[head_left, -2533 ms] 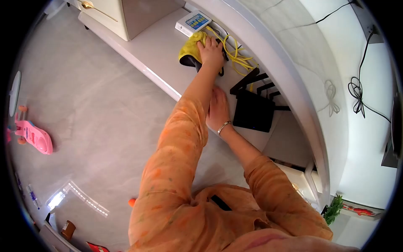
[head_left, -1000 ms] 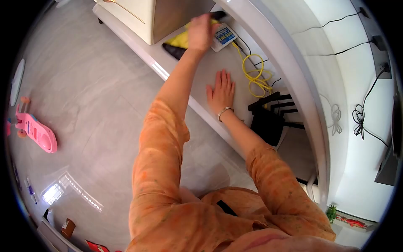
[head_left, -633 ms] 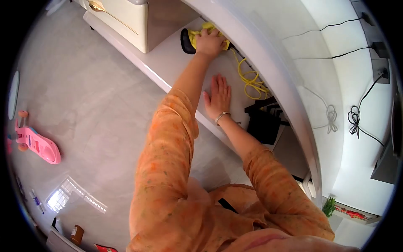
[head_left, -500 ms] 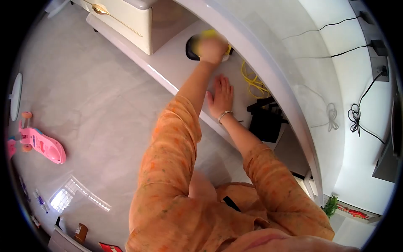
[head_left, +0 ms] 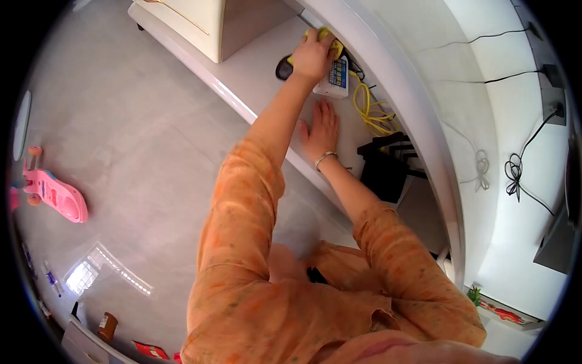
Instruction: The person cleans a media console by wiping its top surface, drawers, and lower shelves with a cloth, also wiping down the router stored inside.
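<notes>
My left hand is closed over a yellow cloth, its fingers pressing it down on the far part of the low cabinet shelf. A small black rounded object lies on the left of that hand. To its right is a white device with a blue printed face, partly covered by the hand. My right hand rests palm down on the shelf with fingers stretched, holding nothing, a bracelet on its wrist. Beside it lies a looped yellow cable.
A black device with bars stands right of my right hand. A cream drawer unit is at the upper left of the shelf. The curved white cabinet edge arches overhead. A pink scooter lies on the floor.
My left hand has moved farther along the shelf with the yellow cloth, uncovering more of the white device. My right hand stays flat on the shelf. The view has shifted slightly.
</notes>
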